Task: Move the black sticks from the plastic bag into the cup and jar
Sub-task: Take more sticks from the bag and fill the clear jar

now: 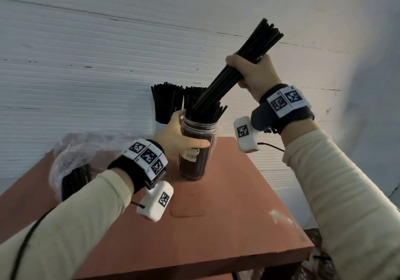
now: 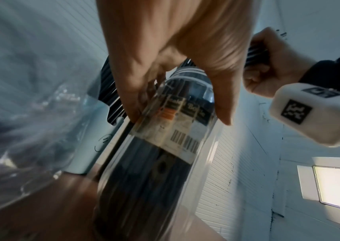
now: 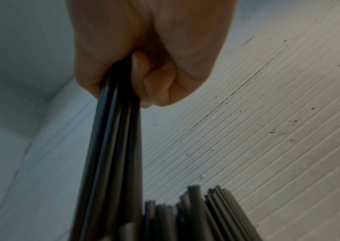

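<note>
One jar [image 1: 198,150] and one cup [image 1: 161,126] stood on the surface [image 1: 227,214], both full of sticks. The left hand [image 1: 179,137] gripped the jar. The right hand [image 1: 253,74] clenched one bundle of black sticks [image 1: 218,89], lower ends at the jar mouth. One plastic bag [image 1: 73,156] lay left, apparently still holding sticks.
</note>
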A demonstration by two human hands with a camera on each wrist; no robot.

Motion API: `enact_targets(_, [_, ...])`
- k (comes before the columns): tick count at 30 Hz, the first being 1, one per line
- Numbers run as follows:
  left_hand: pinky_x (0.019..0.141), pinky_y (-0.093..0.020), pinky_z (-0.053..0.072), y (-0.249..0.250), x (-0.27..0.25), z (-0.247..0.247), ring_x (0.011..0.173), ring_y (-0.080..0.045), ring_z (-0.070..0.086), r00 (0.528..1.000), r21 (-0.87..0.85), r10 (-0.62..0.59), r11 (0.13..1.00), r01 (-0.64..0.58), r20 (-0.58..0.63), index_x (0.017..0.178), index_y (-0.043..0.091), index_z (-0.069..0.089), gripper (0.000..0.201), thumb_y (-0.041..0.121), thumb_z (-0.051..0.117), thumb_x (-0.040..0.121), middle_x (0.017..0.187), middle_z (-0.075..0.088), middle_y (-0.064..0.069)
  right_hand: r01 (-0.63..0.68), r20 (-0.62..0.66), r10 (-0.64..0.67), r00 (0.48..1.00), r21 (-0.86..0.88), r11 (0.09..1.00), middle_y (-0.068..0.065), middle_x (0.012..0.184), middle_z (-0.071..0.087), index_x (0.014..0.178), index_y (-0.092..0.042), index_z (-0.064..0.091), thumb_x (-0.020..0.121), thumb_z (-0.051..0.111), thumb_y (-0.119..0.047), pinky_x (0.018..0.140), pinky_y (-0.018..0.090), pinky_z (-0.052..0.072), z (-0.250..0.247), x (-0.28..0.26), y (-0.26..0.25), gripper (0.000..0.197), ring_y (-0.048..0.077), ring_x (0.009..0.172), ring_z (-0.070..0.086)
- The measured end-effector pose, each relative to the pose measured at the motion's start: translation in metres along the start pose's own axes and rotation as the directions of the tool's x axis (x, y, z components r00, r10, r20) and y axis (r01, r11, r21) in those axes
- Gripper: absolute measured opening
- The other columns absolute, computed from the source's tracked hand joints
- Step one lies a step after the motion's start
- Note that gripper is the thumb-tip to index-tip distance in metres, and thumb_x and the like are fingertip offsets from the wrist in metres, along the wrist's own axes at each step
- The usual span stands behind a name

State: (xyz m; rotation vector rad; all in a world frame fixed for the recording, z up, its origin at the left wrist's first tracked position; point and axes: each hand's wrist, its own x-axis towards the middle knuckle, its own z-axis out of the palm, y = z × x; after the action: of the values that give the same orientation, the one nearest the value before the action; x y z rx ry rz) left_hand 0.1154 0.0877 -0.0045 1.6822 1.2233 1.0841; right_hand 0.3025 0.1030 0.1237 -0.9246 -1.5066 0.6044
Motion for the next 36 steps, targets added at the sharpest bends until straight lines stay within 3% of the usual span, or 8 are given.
enact_targets(8, [0.101, -0.040, 0.047, -0.019, 0.000, -0.001, 0.113, -0.008, 0.056, 0.998, 0.017, -0.036, 0.999, 0.037, -0.060, 0.135, 0.028, 0.041, 0.113, 0.056, 0.089, 0.037, 0.122, 0.058, 0.014, 0.007, 0.311, 0.154, 0.938, -0.462, 0.887, -0.007, 0.053, 0.048, 0.060, -0.018, 0.051, 0.082, 0.072, -0.026, 0.046, 0.019, 0.035, 0.029, 0.002, 0.006, 0.032, 0.007, 0.046, 0.044])
enact_targets(11, [0.101, -0.035, 0.046, -0.018, -0.001, -0.001, 0.112, -0.007, 0.054, 0.998, 0.017, -0.035, 0.999, 0.036, -0.051, 0.138, 0.026, 0.039, 0.105, 0.045, 0.091, 0.049, 0.125, 0.057, 0.011, 0.033, 0.398, 0.217, 0.891, -0.533, 0.845, -0.008, 0.081, 0.067, 0.081, -0.021, 0.065, 0.081, 0.072, -0.043, 0.070, 0.018, 0.048, 0.037, -0.010, 0.018, 0.024, 0.005, 0.077, 0.063])
enact_targets(15, [0.089, -0.024, 0.044, -0.017, -0.004, -0.002, 0.103, -0.002, 0.052, 0.999, 0.015, -0.007, 1.000, 0.008, -0.043, 0.139, 0.023, 0.038, 0.093, 0.033, 0.089, 0.062, 0.124, 0.057, 0.009, 0.061, 0.356, 0.176, 0.918, -0.564, 0.824, -0.007, 0.105, 0.067, 0.092, -0.034, 0.066, 0.063, 0.061, -0.082, 0.097, 0.042, 0.047, 0.038, -0.027, 0.033, 0.056, 0.019, 0.113, 0.056])
enact_targets(18, [0.090, -0.025, 0.043, -0.016, -0.003, -0.002, 0.107, -0.005, 0.051, 0.999, 0.023, -0.011, 1.000, 0.012, -0.037, 0.141, 0.023, 0.036, 0.095, 0.033, 0.088, 0.063, 0.127, 0.055, 0.009, 0.067, 0.267, 0.065, 0.962, -0.458, 0.887, -0.009, 0.113, 0.061, 0.104, -0.033, 0.059, 0.075, 0.068, -0.062, 0.098, 0.034, 0.044, 0.034, -0.033, 0.029, 0.043, 0.011, 0.112, 0.054])
enact_targets(23, [0.100, -0.033, 0.045, -0.017, -0.002, -0.002, 0.112, -0.009, 0.049, 0.999, 0.032, -0.006, 0.999, 0.008, -0.048, 0.142, 0.021, 0.035, 0.099, 0.035, 0.089, 0.061, 0.130, 0.053, 0.007, 0.196, 0.167, -0.143, 0.976, -0.367, 0.909, -0.001, 0.138, 0.047, 0.143, -0.021, 0.033, 0.083, 0.072, -0.038, 0.100, 0.024, 0.044, 0.034, -0.032, 0.023, 0.074, 0.012, 0.120, 0.051])
enact_targets(30, [0.100, -0.032, 0.044, -0.019, 0.000, -0.003, 0.114, -0.009, 0.051, 0.999, 0.054, 0.007, 0.999, -0.005, -0.038, 0.141, 0.022, 0.037, 0.100, 0.041, 0.089, 0.058, 0.129, 0.055, 0.009, 0.341, 0.285, -0.220, 0.933, -0.501, 0.795, -0.002, 0.109, 0.061, 0.138, -0.014, 0.044, 0.095, 0.055, -0.022, 0.087, 0.019, 0.043, 0.052, -0.047, 0.036, 0.046, 0.012, 0.098, 0.057])
enact_targets(34, [0.093, -0.026, 0.041, -0.019, -0.001, -0.002, 0.109, -0.005, 0.049, 0.999, 0.041, 0.018, 0.999, -0.016, -0.040, 0.141, 0.021, 0.036, 0.098, 0.039, 0.088, 0.061, 0.124, 0.053, 0.012, 0.487, 0.316, -0.373, 0.872, -0.498, 0.718, 0.005, 0.144, 0.042, 0.143, -0.011, 0.038, 0.093, 0.055, -0.019, 0.103, 0.009, 0.026, 0.054, -0.046, 0.034, 0.053, 0.015, 0.132, 0.040])
enact_targets(36, [0.092, -0.025, 0.042, -0.018, -0.001, -0.002, 0.108, -0.005, 0.050, 0.999, 0.042, 0.017, 0.999, -0.015, -0.043, 0.140, 0.022, 0.037, 0.096, 0.038, 0.088, 0.061, 0.123, 0.054, 0.012, 0.511, 0.386, -0.348, 0.854, -0.500, 0.699, 0.005, 0.140, 0.047, 0.143, -0.012, 0.037, 0.095, 0.051, -0.018, 0.099, 0.013, 0.033, 0.057, -0.048, 0.033, 0.050, 0.015, 0.124, 0.047])
